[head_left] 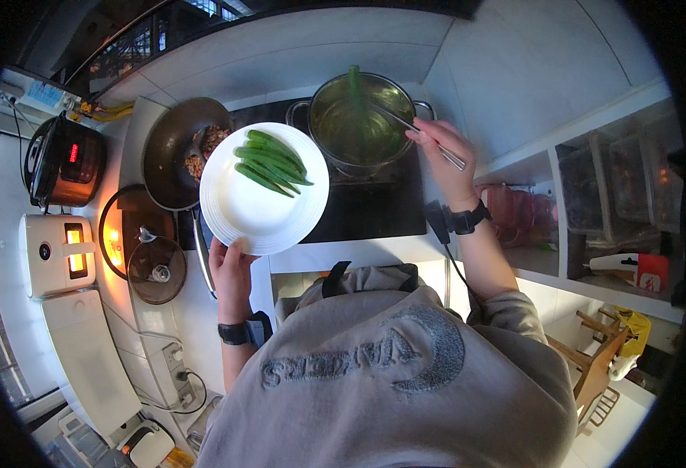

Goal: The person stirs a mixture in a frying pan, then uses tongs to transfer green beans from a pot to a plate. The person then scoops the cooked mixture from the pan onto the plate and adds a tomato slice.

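My left hand (232,272) grips the near rim of a white ridged plate (255,219), thumb on top. Several green okra pods (276,158) lie side by side on its far half. The plate overlaps the wok's right side. My right hand (445,152) holds what look like metal chopsticks (400,120), pointing left into a two-handled steel pot (323,120). At their tips is a blurred long green pod (355,93), likely okra, reaching above the pot's far rim. Greenish liquid shows in the pot.
A dark wok (164,158) with browned chopped food (213,139) stands left on the black cooktop (378,207). Nearby are a glass lid (156,272), a lit-display cooker (68,161) and a white appliance with a glowing window (56,254). Wall shelving (559,216) borders the right.
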`<state>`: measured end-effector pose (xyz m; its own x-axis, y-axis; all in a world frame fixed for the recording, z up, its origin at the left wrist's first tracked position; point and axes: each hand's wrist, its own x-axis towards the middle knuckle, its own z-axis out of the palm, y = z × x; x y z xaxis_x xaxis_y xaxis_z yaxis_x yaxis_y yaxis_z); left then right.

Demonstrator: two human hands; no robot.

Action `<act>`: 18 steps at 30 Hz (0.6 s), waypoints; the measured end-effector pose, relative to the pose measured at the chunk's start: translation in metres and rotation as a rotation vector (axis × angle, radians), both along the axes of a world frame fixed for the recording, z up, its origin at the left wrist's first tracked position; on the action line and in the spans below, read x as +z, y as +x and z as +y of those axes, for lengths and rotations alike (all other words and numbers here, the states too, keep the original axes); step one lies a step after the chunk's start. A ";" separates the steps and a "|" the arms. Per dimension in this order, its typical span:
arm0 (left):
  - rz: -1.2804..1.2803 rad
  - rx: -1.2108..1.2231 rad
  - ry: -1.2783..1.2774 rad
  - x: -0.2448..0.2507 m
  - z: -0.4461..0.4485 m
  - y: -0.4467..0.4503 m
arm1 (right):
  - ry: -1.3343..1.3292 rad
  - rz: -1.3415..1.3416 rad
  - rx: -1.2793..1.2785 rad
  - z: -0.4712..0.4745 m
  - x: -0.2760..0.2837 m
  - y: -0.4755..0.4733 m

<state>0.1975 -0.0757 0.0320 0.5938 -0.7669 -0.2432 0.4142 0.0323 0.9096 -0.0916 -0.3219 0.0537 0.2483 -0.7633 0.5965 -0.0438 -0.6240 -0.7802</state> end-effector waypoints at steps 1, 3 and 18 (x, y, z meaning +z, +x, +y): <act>-0.001 -0.003 0.005 0.000 -0.002 0.000 | -0.026 -0.025 -0.011 0.004 0.004 -0.002; -0.011 -0.025 0.009 -0.001 -0.006 0.000 | -0.069 -0.078 -0.029 0.010 0.014 -0.004; -0.010 -0.090 -0.027 0.001 -0.017 -0.006 | -0.352 0.048 -0.168 0.016 0.041 -0.008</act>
